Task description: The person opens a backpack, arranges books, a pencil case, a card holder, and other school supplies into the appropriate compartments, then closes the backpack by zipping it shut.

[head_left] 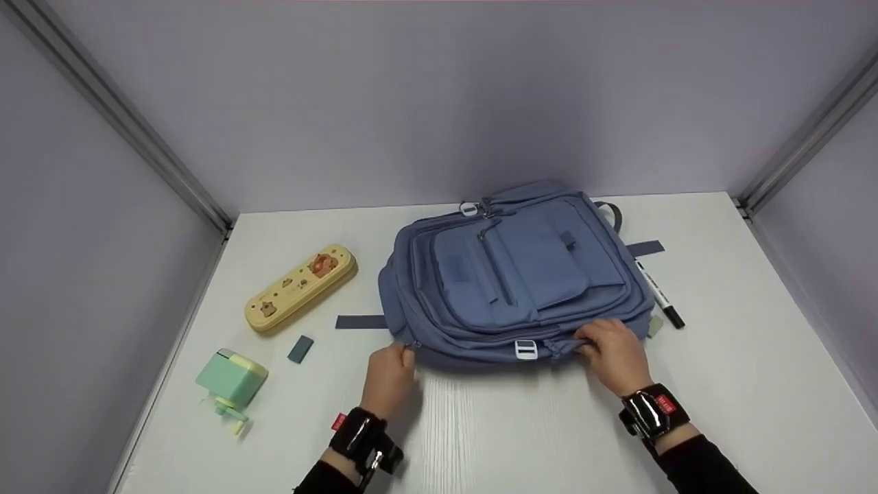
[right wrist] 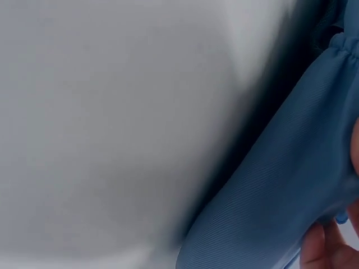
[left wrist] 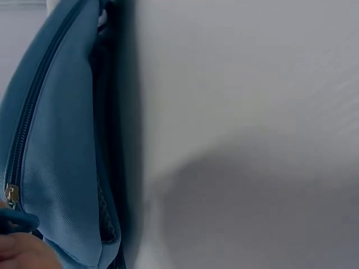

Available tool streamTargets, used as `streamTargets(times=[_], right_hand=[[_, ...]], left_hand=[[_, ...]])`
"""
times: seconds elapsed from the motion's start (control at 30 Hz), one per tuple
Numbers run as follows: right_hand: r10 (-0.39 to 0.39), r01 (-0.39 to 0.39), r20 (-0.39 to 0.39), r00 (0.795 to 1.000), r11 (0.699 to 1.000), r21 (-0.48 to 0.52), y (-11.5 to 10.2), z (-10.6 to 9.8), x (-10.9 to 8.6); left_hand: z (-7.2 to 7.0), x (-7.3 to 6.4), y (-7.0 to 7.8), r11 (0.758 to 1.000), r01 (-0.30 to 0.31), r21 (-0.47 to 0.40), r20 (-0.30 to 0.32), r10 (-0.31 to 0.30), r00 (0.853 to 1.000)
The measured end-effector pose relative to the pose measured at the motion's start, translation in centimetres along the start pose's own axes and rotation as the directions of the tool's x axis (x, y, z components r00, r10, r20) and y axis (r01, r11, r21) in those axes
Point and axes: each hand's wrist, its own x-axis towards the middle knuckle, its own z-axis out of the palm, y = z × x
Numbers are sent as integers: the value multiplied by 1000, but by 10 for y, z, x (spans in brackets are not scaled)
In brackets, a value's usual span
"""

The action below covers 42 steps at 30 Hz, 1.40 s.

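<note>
A blue backpack (head_left: 449, 302) lies on its back on the white table, front pockets facing up. At its near left corner my left hand (head_left: 389, 381) pinches a zipper pull; the left wrist view shows the metal slider (left wrist: 12, 193) and blue fabric tab (left wrist: 21, 219) right at the fingertips. The zipper's teeth run closed away from the slider along the bag's side. My right hand (head_left: 615, 357) grips the bag's near side by the gathered side pocket (right wrist: 280, 162), thumb and fingers on the fabric. A white buckle (head_left: 526, 350) sits between the two hands.
To the left lie a yellow pencil case (head_left: 295, 291), a small dark grey block (head_left: 300, 348) and a green pencil sharpener (head_left: 233, 379) with a crank. A black-capped marker (head_left: 662, 296) and a pale green piece (head_left: 655, 326) lie against the bag's right end. Walls (head_left: 411, 103) enclose the table.
</note>
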Motion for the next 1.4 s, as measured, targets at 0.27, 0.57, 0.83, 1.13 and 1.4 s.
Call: streamTargets(times=[0.27, 0.57, 0.83, 1.13, 1.4], right_hand=[[59, -59, 11, 998, 998, 14, 18, -5, 6], [119, -119, 21, 993, 993, 2, 36, -13, 36], [78, -78, -34, 996, 997, -6, 25, -15, 42], [-346, 331, 69, 936, 929, 163, -76, -13, -25], [-389, 391, -46, 920, 920, 29, -93, 20, -44]], left_hand=[[13, -45, 17, 997, -36, -62, 122, 44, 992], [32, -76, 43, 975, -186, -124, 270, 213, 939], [37, -70, 56, 964, -253, -80, 320, 265, 910], [23, -70, 52, 941, -336, 37, 281, 313, 907], [25, -73, 45, 862, -485, 150, 184, 457, 870]])
